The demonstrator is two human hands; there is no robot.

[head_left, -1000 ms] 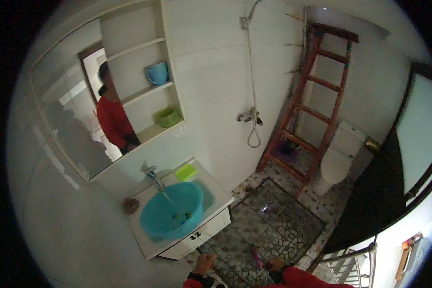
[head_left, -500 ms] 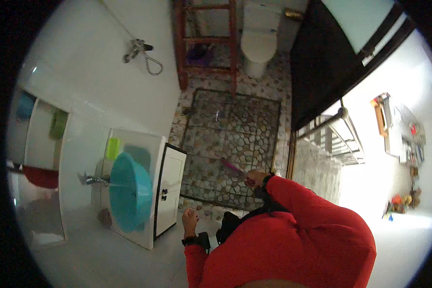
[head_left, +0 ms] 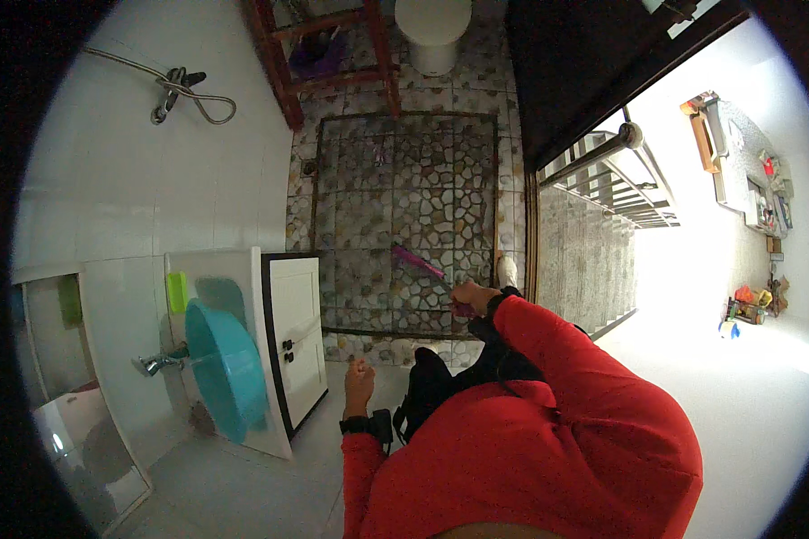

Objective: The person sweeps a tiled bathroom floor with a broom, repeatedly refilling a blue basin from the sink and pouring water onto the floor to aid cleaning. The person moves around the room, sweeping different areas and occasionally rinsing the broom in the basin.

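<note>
My right hand (head_left: 473, 299) is closed around the handle of a long purple brush (head_left: 419, 262) with a thin shaft. Its purple head reaches forward and left over the stone-patterned floor (head_left: 431, 211); whether it touches the tiles I cannot tell. My left hand (head_left: 359, 382) is loosely curled, with nothing visible in it. It hangs in front of the white cabinet door (head_left: 295, 337), apart from it. On the washstand to the left sits a large turquoise basin (head_left: 225, 368), tilted under the metal tap (head_left: 160, 363).
A reddish wooden ladder (head_left: 289, 90) and a white toilet (head_left: 433, 31) stand at the far end. A shower mixer with hose (head_left: 178, 90) hangs on the left wall. The dark door (head_left: 575, 67) is at the right, beside a doorway with a metal railing (head_left: 593, 157).
The view has shifted, so the ladder, toilet and floor sit differently in it. My right hand with the brush appears slightly higher in the picture. My left hand stays loosely curled.
</note>
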